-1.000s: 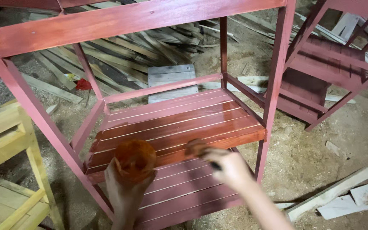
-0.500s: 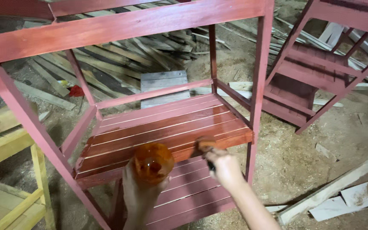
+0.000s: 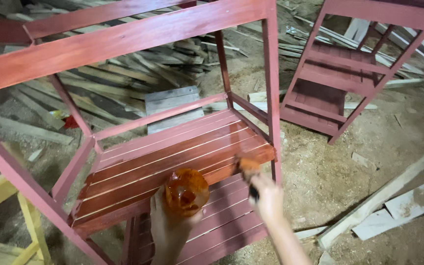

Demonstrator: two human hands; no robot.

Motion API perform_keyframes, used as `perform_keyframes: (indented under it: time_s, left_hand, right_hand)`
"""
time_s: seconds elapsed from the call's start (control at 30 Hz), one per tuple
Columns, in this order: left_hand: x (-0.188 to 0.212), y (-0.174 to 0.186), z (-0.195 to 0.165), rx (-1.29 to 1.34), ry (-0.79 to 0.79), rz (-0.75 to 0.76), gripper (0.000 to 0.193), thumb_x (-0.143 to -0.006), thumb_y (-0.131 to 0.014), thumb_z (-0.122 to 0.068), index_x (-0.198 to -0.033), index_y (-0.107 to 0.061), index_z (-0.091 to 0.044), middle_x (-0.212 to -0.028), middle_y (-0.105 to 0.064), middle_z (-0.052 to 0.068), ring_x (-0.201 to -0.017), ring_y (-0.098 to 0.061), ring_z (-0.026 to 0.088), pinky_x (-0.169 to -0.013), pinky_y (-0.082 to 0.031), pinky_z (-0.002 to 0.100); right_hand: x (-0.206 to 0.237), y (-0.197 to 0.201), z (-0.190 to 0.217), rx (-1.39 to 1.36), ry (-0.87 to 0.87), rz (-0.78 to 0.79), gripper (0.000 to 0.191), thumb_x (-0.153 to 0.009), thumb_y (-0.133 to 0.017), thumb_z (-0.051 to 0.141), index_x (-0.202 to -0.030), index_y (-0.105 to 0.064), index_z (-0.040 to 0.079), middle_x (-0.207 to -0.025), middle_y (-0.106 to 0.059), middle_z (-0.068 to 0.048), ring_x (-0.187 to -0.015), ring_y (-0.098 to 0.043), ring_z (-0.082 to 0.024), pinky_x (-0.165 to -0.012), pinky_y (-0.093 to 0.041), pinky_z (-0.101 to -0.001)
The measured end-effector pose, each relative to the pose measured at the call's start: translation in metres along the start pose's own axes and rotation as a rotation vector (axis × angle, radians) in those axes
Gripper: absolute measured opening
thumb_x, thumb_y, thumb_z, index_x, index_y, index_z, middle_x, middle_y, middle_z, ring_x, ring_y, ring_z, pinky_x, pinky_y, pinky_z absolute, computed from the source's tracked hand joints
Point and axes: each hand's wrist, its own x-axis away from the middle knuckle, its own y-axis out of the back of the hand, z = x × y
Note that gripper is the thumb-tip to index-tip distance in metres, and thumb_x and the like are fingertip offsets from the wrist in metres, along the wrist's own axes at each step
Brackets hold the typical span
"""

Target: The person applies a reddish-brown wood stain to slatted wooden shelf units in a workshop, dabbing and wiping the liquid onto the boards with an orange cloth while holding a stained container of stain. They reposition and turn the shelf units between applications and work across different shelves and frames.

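Right hand [image 3: 269,198] gripping brush [image 3: 248,169] at shelf edge [image 3: 182,169]

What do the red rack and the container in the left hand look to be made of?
Rack: wood slats and posts, grain showing through a wet-looking red-brown stain. Container in the left hand: probably clear plastic, translucent and smeared amber-red. Brush in the right hand: material unclear.

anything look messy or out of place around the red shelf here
Loose planks lie scattered in a jumble on the sawdust floor behind the red shelf. The cup in the left hand is smeared with stain. The right hand holds a brush at the shelf's front edge.
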Motion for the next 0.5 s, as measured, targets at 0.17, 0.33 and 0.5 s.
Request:
perform_keyframes:
  time_s: [0.17,0.33,0.5]
  left_hand:
    - [0.000,0.000,0.000,0.128,-0.013,-0.068,0.112,-0.042,-0.098,-0.027,-0.137,-0.046,0.001,-0.127,-0.055,0.019,-0.114,-0.057,0.036,-0.097,-0.049,0.044]
    - [0.004,0.003,-0.003,0.271,-0.054,-0.022,0.104,-0.046,-0.097,-0.022,-0.137,-0.049,-0.003,-0.126,-0.056,0.017,-0.113,-0.059,0.034,-0.098,-0.050,0.043]
    - [0.003,0.008,0.004,0.147,-0.110,-0.021,0.106,-0.042,-0.098,-0.022,-0.134,-0.048,-0.001,-0.124,-0.059,0.016,-0.114,-0.056,0.036,-0.099,-0.047,0.048]
  right_hand:
    - [0.036,0.007,-0.019,-0.251,-0.032,-0.331,0.019,-0.085,-0.075,0.001,-0.103,-0.075,0.007,-0.105,-0.078,-0.011,-0.097,-0.076,-0.023,-0.090,-0.057,-0.0316]
    - [0.021,0.003,-0.070,-0.227,-0.485,-0.555,0.028,-0.091,-0.078,0.010,-0.119,-0.075,0.003,-0.107,-0.076,-0.014,-0.094,-0.073,-0.022,-0.087,-0.056,-0.0317]
    - [0.016,-0.034,-0.057,-0.259,-0.516,-0.548,0.028,-0.088,-0.079,0.009,-0.116,-0.077,0.003,-0.110,-0.078,-0.014,-0.100,-0.073,-0.021,-0.094,-0.054,-0.0326]
